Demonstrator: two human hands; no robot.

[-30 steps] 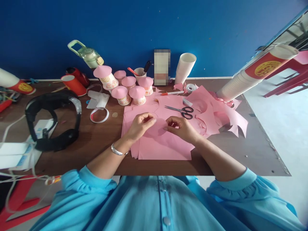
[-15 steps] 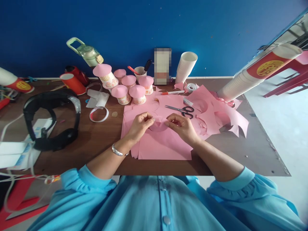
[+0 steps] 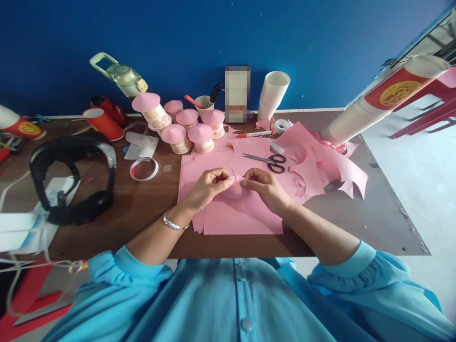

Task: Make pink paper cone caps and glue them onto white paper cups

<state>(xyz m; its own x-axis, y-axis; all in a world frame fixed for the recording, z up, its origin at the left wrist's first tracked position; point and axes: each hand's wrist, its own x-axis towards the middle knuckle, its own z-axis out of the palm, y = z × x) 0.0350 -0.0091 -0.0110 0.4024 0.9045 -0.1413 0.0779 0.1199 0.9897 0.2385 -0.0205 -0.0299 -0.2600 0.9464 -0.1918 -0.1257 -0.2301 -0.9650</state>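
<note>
Between both hands is a round piece of pink paper [image 3: 235,191], with a slit or fold line running down from its far edge. My left hand [image 3: 213,186] pinches that edge on the left, thumb against fingers. My right hand [image 3: 261,186] pinches it on the right, a short way off. Below lies a stack of pink paper sheets [image 3: 245,221]. Scissors [image 3: 267,161] with black handles rest on the sheets, beyond my right hand. Several patterned paper cups wearing pink paper cones [image 3: 173,134] stand at the back left.
A white tape roll [image 3: 144,169] lies left of the sheets, near a black headset-like band [image 3: 73,178]. Pink offcuts [image 3: 320,171] spread to the right. Stacked white cups [image 3: 273,95], a marker [image 3: 253,134] and a green bottle [image 3: 124,78] are along the blue wall.
My fingertips have come closer together on the paper's far edge, and the paper now looks flatter between them. The whole view has shifted slightly.
</note>
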